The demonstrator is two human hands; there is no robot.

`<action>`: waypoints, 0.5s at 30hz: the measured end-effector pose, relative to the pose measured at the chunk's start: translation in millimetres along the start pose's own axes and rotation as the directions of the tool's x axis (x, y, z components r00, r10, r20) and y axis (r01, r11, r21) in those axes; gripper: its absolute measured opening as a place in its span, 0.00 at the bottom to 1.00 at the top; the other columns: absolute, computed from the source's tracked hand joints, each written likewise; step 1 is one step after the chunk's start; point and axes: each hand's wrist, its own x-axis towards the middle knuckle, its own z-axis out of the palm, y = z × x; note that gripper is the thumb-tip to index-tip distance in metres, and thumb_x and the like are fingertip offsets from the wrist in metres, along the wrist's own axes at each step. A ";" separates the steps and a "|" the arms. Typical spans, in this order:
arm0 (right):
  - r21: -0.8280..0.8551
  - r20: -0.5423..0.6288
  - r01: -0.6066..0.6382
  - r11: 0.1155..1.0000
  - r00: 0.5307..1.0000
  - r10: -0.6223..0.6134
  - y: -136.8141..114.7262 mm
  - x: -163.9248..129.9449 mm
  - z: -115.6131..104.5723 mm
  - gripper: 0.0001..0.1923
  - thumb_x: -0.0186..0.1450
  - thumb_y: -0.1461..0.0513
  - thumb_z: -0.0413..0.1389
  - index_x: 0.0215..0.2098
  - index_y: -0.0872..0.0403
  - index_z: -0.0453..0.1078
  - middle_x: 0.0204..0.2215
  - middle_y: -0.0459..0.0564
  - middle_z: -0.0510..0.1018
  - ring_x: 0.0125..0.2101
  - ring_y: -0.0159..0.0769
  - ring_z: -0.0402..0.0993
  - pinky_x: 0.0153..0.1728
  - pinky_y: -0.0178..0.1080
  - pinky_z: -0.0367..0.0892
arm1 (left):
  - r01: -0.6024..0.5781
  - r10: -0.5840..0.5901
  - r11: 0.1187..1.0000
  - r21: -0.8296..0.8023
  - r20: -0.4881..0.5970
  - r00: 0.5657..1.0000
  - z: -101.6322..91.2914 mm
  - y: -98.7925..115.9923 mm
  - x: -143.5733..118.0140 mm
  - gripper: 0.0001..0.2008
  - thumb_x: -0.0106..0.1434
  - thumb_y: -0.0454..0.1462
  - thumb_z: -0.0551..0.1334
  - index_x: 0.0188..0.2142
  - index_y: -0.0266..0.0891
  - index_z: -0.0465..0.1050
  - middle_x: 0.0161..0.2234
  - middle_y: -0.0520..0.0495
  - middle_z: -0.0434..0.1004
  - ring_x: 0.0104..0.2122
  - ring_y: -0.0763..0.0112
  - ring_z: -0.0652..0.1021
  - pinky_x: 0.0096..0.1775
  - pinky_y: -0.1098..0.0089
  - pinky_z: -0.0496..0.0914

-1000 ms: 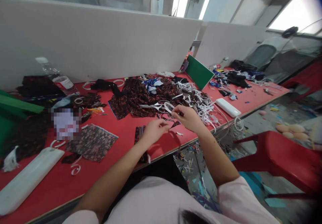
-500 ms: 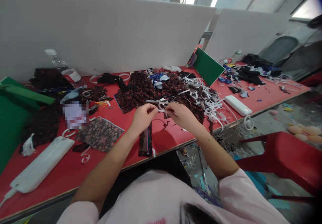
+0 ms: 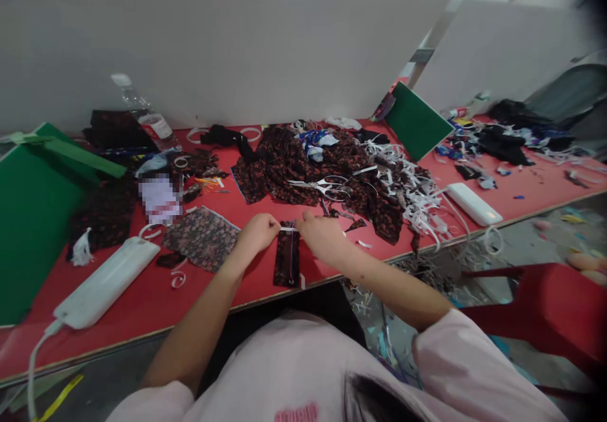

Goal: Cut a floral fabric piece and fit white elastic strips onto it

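A short white strip [image 3: 287, 228] is stretched between my two hands, over the top end of a folded dark patterned fabric piece [image 3: 286, 259]. My left hand [image 3: 257, 235] pinches the strip's left end. At the other end, my right hand [image 3: 324, 237] has its fingers closed on the strip, its fingertips partly hidden. Beyond the hands, scissors [image 3: 323, 186] with white handles rest on a heap of dark floral fabric [image 3: 270, 169]. A flat floral piece with a blue edge [image 3: 203, 238] lies left of my left hand.
White strip scraps [image 3: 422, 204] pile up at the right of the heap. White power strips lie at the left [image 3: 107, 283] and right [image 3: 474, 204]. Green boards [image 3: 420, 121] stand on the red table [image 3: 190, 305]. A plastic bottle [image 3: 134, 96] leans at the back. A red stool [image 3: 559, 308] stands at right.
Both hands have come down and nearer the body, from above the table to the folded fabric piece. The strip, looped before, is now held straight. The view has shifted left.
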 end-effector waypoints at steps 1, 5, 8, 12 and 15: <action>-0.006 -0.001 0.005 1.000 1.000 -0.005 -0.8 1.1 2.2 0.13 0.65 0.69 0.43 0.43 0.56 0.66 0.37 0.57 0.72 0.34 0.39 0.75 0.30 0.37 0.69 | -0.001 0.001 0.999 0.032 -0.006 1.000 2.1 -1.3 0.4 0.10 0.52 0.35 0.55 0.19 0.34 0.71 0.16 0.49 0.67 0.22 0.72 0.67 0.27 0.71 0.55; -0.030 -0.033 0.019 0.999 0.999 -0.020 0.3 4.3 9.8 0.13 0.65 0.69 0.42 0.41 0.56 0.67 0.36 0.56 0.72 0.33 0.41 0.75 0.29 0.39 0.69 | -0.018 0.024 0.988 0.153 -0.038 0.999 7.1 -4.3 2.8 0.11 0.53 0.36 0.54 0.20 0.36 0.71 0.18 0.47 0.70 0.22 0.71 0.68 0.27 0.71 0.55; -0.038 -0.040 0.044 0.998 0.998 -0.045 1.2 4.8 13.7 0.13 0.66 0.69 0.41 0.41 0.56 0.67 0.35 0.56 0.73 0.33 0.42 0.75 0.28 0.39 0.69 | -0.008 0.022 0.978 0.211 -0.063 0.998 10.1 -5.2 3.6 0.11 0.55 0.36 0.54 0.24 0.37 0.73 0.24 0.44 0.75 0.26 0.69 0.71 0.29 0.71 0.57; -0.044 -0.034 0.082 0.996 0.996 -0.084 2.1 4.7 16.2 0.13 0.66 0.67 0.42 0.43 0.54 0.65 0.36 0.55 0.73 0.33 0.42 0.76 0.29 0.39 0.69 | 0.008 0.015 0.963 0.269 -0.083 0.996 13.6 -5.8 4.0 0.11 0.56 0.37 0.53 0.27 0.38 0.74 0.29 0.41 0.77 0.30 0.66 0.74 0.32 0.70 0.59; -0.047 -0.023 0.096 0.994 0.995 -0.097 3.4 5.0 16.6 0.13 0.67 0.66 0.42 0.43 0.53 0.66 0.36 0.55 0.73 0.32 0.42 0.76 0.29 0.40 0.69 | 0.014 0.013 0.954 0.300 -0.089 0.996 15.0 -5.6 4.6 0.12 0.56 0.37 0.53 0.28 0.39 0.75 0.31 0.40 0.78 0.32 0.64 0.75 0.32 0.69 0.60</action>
